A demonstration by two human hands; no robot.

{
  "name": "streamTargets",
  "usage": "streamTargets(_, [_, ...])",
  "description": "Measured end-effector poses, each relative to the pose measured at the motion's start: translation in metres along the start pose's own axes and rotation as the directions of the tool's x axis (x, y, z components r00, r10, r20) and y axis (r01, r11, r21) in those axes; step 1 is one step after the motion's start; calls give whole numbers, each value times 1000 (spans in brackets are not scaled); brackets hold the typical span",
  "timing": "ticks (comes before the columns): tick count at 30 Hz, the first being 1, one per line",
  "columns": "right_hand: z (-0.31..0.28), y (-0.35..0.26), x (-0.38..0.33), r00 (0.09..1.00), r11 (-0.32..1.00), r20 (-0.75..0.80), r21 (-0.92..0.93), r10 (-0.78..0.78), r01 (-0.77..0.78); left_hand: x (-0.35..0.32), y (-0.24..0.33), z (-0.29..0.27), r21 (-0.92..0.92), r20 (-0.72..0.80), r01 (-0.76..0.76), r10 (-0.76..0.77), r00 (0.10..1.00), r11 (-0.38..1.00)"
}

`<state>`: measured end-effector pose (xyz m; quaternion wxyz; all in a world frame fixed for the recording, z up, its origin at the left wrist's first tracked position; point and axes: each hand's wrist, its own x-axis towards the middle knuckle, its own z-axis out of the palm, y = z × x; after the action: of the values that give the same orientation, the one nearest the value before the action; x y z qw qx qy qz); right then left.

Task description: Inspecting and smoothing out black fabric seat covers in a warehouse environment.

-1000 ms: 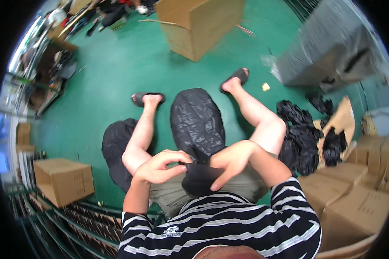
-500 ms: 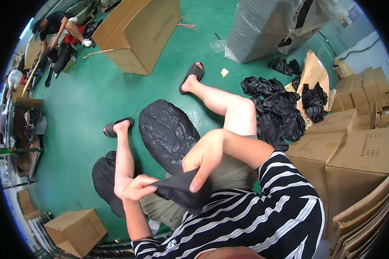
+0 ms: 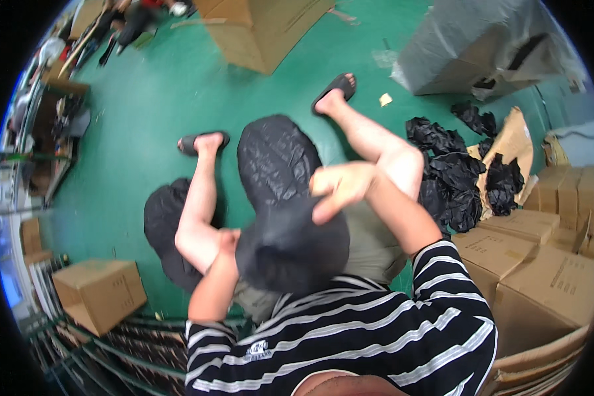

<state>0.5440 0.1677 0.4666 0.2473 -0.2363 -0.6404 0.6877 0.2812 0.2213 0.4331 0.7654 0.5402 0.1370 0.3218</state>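
A long black padded fabric piece [image 3: 277,158] lies between my legs. Its far end is rounded, crinkled and slightly shiny; its near end [image 3: 290,257] is smooth, matte and smeared by motion against my lap. At the left edge of this near part is my left hand [image 3: 227,241], closed on the fabric, its fingers mostly hidden. My right hand [image 3: 343,186] grips the right edge, thumb on the upper face and fingers curled beside the narrower middle. A second black padded piece [image 3: 171,228] rests on the floor, outside my left leg and partly covered by it.
Crumpled black sheets [image 3: 452,175] and brown paper [image 3: 511,142] lie right of my right leg. Cardboard boxes [image 3: 538,280] are stacked at the right. An open carton [image 3: 264,33] and a grey plastic-wrapped stack [image 3: 468,53] stand ahead. Another box [image 3: 100,294] sits at the lower left.
The near part of the black piece has opened out wider and swung toward my lap. My hands have moved slightly apart and up. The whole view has shifted.
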Motion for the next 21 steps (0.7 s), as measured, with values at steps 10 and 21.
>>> streamTargets(10, [-54,56,-22,863,956,-450,270,231,-116,16,-7,10,-667,100,-40,142,985,744])
streamTargets(21, [-20,-16,-4,941,960,307,273,-140,54,-66,-48,-52,-467,664,557,-143,734,687])
